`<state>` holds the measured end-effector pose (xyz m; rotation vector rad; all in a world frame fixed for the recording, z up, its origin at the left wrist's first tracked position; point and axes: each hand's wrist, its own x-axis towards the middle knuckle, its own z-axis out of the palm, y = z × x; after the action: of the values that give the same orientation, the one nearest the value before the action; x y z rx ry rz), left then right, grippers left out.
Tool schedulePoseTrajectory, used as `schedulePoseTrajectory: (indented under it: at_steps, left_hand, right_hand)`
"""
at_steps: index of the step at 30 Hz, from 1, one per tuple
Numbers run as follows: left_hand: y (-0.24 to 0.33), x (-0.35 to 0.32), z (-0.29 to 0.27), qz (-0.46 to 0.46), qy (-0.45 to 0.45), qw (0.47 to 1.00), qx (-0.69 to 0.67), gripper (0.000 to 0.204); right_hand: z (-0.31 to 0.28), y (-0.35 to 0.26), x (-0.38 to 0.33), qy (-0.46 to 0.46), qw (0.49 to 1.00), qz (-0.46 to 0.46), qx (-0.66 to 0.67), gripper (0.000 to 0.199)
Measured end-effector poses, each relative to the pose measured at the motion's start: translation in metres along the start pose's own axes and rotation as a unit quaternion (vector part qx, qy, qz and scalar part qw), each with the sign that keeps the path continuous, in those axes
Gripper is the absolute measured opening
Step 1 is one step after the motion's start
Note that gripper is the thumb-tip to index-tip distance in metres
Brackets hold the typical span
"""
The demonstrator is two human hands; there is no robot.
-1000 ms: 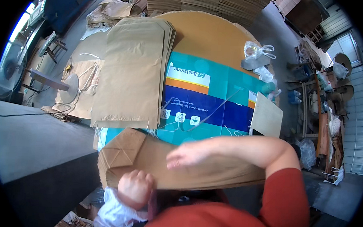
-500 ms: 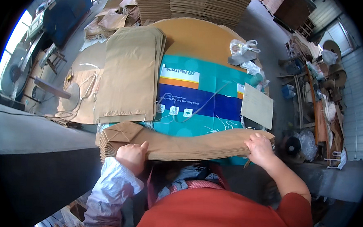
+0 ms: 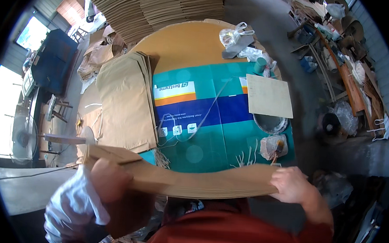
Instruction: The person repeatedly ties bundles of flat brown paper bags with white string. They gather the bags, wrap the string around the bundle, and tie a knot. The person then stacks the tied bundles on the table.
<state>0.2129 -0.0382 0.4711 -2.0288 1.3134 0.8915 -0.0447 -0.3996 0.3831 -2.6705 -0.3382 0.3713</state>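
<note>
A stack of brown paper bags [image 3: 204, 183] stretches across in front of my body, sagging in the middle. My left hand [image 3: 110, 179], smeared by motion, grips the stack's left part below a folded bag end. Around the right end of the stack my right hand [image 3: 291, 184] is closed, fingers on top. Beyond it, on the table, a second pile of flat brown paper bags [image 3: 125, 100] lies to the left on a teal and blue printed sheet [image 3: 192, 154]. White strings [image 3: 161, 158] stick out at that pile's near corner.
A pale square board [image 3: 270, 97] partly covers a round basin [image 3: 271, 124]; nearer lies a brush [image 3: 279, 149] on a whitish block. Clear plastic bags and a green cup [image 3: 260, 64] sit farther back. Tall cardboard stacks [image 3: 165, 10] stand behind the table; a fan [image 3: 24, 134] is at left.
The bag stack has moved nearer to my body, and my left hand has shifted left and down. My view has turned, so the brush and basin now show.
</note>
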Motion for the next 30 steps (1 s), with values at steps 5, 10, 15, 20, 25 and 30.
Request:
schedulePoseTrajectory:
  at_steps: [5,10,15,20,25,30]
  left_hand:
    - [-0.024,0.093,-0.073,0.134,0.152,0.967,0.156,0.009]
    - [-0.038,0.181,-0.152,0.173,0.214,0.919,0.282,0.007]
    - [-0.126,0.27,-0.085,0.227,0.59,0.71,0.311,0.031]
    - [-0.172,0.444,0.048,0.102,0.674,0.712,0.165,0.044]
    - [-0.081,0.416,0.214,-0.119,0.439,0.881,-0.13,0.045]
    - [0.07,0.343,0.343,-0.285,0.346,0.648,-0.616,0.028]
  right_hand:
    - [0.028,-0.017,-0.036,0.03,0.987,0.159,0.019,0.025]
    - [0.037,-0.064,-0.021,0.159,0.94,0.303,0.007,0.025]
    - [0.115,-0.086,0.076,0.153,0.946,0.269,-0.093,0.012]
    - [0.246,-0.057,0.239,0.084,0.95,0.296,-0.043,0.009]
    - [0.358,-0.055,0.373,-0.275,0.875,0.297,-0.265,0.02]
    - [0.352,-0.013,0.345,-0.239,0.961,0.14,0.018,0.028]
